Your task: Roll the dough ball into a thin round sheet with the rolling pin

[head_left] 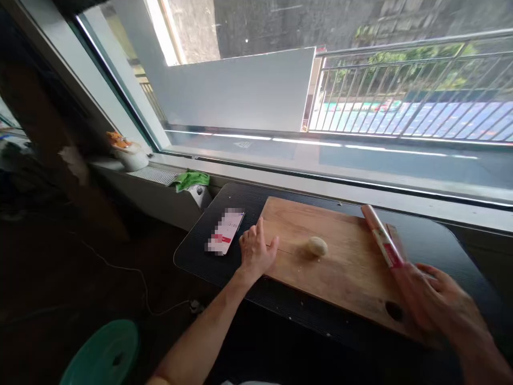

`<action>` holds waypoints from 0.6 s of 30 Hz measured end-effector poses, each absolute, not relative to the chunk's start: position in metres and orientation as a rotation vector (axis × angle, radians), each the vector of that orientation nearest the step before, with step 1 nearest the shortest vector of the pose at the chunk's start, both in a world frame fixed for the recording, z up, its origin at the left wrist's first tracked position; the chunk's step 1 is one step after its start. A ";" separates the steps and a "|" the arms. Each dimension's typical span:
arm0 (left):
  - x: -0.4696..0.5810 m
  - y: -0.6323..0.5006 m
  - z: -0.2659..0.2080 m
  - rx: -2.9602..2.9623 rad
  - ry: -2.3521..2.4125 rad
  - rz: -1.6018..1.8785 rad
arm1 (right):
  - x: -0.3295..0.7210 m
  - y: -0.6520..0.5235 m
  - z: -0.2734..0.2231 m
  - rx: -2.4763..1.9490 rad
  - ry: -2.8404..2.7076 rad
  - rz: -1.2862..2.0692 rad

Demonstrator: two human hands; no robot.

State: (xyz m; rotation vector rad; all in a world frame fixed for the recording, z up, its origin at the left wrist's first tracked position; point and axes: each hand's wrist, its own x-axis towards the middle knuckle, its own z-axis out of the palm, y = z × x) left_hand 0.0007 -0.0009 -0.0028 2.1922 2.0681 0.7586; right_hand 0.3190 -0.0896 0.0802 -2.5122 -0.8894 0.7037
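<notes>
My left hand [256,250] lies open on the left edge of the wooden board [340,278], with its fingers spread; I judge that this flat touch serves to hold the board steady on the black table [192,255]. My right hand [444,299] is somewhat blurred from where I watch, but it is closed around the near part of a rolling pin [380,235] with a printed label. The pin points away from this hand, along the right side of the board, probably so that the middle has free room.

The dough ball [318,246] sits on the board between my two hands, apart from both; its round shape could roll, so a central place seems safe. Just outside my left hand lies a smartphone [226,232], off the board, perhaps for cleanliness. The dark oval hole [393,310] near my right hand seems meant for carrying the board.
</notes>
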 end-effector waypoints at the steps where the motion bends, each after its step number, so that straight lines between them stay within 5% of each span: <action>1: 0.001 -0.001 -0.004 2.199 2.065 0.770 | 0.320 -0.090 0.080 -2.513 -0.888 0.701; 18: 0.000 -0.004 -0.006 2.245 1.996 0.881 | 0.329 -0.088 0.062 -2.579 -0.964 0.502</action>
